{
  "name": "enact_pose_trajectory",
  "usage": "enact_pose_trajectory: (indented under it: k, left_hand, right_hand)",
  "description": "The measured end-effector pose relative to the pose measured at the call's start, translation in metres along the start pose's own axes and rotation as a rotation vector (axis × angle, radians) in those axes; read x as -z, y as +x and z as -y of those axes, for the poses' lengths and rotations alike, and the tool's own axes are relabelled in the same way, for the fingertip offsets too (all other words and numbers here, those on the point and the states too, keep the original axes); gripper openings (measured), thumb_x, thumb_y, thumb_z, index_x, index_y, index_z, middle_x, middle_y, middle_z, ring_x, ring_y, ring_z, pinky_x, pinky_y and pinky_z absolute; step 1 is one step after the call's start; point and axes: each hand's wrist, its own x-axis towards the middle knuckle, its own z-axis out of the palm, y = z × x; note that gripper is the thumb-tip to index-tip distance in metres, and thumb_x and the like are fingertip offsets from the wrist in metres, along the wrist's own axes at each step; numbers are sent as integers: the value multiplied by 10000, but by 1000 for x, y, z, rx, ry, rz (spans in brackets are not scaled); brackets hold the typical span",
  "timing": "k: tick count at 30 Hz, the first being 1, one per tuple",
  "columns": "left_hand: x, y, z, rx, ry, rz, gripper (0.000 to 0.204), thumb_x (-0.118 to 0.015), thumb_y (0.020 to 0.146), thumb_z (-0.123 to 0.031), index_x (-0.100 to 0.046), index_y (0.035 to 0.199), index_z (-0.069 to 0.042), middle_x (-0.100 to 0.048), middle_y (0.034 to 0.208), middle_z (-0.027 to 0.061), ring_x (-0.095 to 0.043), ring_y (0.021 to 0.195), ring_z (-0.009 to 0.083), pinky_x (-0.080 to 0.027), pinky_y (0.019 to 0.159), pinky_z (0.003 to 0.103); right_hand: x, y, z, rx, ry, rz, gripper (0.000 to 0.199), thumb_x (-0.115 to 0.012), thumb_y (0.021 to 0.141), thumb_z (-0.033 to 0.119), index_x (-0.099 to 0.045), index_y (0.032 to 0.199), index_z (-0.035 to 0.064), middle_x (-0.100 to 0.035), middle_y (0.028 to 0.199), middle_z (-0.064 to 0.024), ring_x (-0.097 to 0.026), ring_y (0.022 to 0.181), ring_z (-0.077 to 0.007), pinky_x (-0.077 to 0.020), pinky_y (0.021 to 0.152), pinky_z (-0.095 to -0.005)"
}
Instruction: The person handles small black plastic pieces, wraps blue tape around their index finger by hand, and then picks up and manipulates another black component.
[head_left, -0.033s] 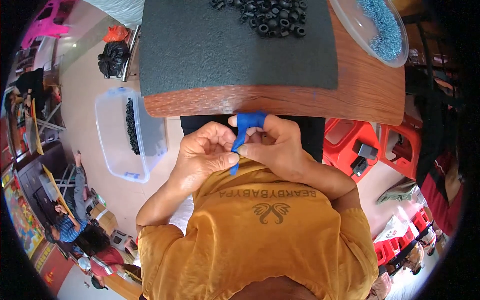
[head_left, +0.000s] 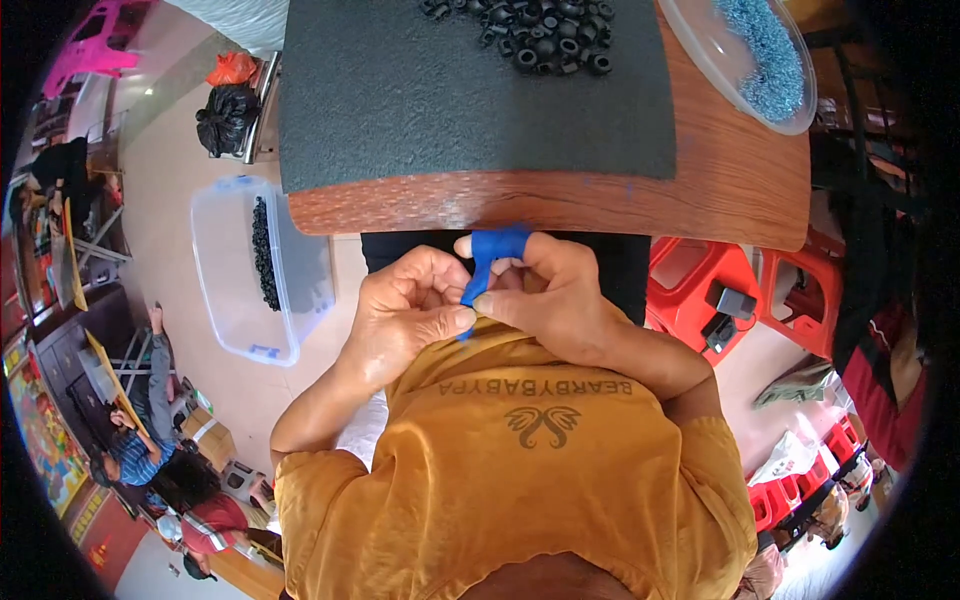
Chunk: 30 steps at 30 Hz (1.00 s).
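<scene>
Both hands meet just below the wooden surface (head_left: pixel 720 190), closed on a blue strip (head_left: pixel 490 262): the left hand (head_left: pixel 415 310) pinches its lower end, the right hand (head_left: pixel 555 295) has it wrapped over a finger. The wrapping looks partly done, with a loose tail left. Black rings (head_left: pixel 545 38) lie untouched on the dark mat (head_left: pixel 450 100); the strip's far side is hidden

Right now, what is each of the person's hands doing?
Left hand: closed, pinching the lower end of the blue fabric-like strip.
Right hand: closed on the same strip, wrapped over a finger.
</scene>
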Motion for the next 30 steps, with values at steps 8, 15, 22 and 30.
enact_pose_trajectory:
  k: [8,15,22,30]
  left_hand:
    - [-1,-1,-11,-194,456,-46,150,-641,777,28,-595,910,-26,-561,807,7,-518,705,61,-427,620,192]
    - [-7,-3,1,-46,-55,-91,145,-652,809,-68,-586,910,13,-573,853,24,-519,693,62,-451,578,193]
    - [-10,-8,2,-39,9,-131,158,-633,833,-95,-568,936,5,-571,832,15,-516,687,55,-444,562,180]
    - [-6,-8,12,-97,11,-114,131,-627,833,-66,-558,923,-2,-554,820,1,-477,677,47,-406,576,184]
  right_hand:
    - [-2,1,10,57,16,19,425,-650,724,-60,-574,1135,14,-486,732,64,-392,630,-11,-351,567,-180]
    - [1,3,12,170,154,85,465,-637,749,-43,-536,1200,11,-509,787,44,-421,709,-37,-370,640,-194]
    - [12,8,21,512,-328,128,466,-621,752,-23,-543,1208,32,-520,780,-11,-480,747,-105,-377,648,-220]
    - [16,1,36,90,67,321,421,-608,763,41,-564,1182,26,-553,651,-23,-472,562,-88,-352,553,-207]
